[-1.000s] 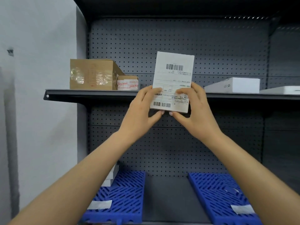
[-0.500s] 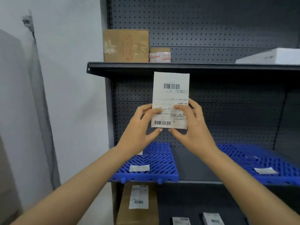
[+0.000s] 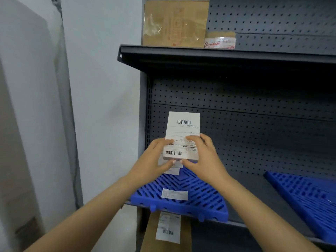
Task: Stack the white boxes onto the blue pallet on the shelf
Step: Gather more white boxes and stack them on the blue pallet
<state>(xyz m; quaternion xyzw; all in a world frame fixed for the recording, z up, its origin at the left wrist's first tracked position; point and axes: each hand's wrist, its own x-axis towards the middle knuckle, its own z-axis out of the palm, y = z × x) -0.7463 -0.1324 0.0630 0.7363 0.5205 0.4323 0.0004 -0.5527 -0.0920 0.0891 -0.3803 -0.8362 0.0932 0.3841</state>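
White box, gripped at its lower end by the left hand and right hand, is held above the stacked boxes at the rear of the blue pallet, where the stack could be toppled by an off-centre release.

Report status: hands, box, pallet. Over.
Grip: left hand and right hand both on the white box. Box held above blue pallet, not yet set down. Stack of other white boxes at pallet's back left; nothing seen blocking.

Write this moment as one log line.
left hand | right hand | both hold white box | above blue pallet | not yet set down
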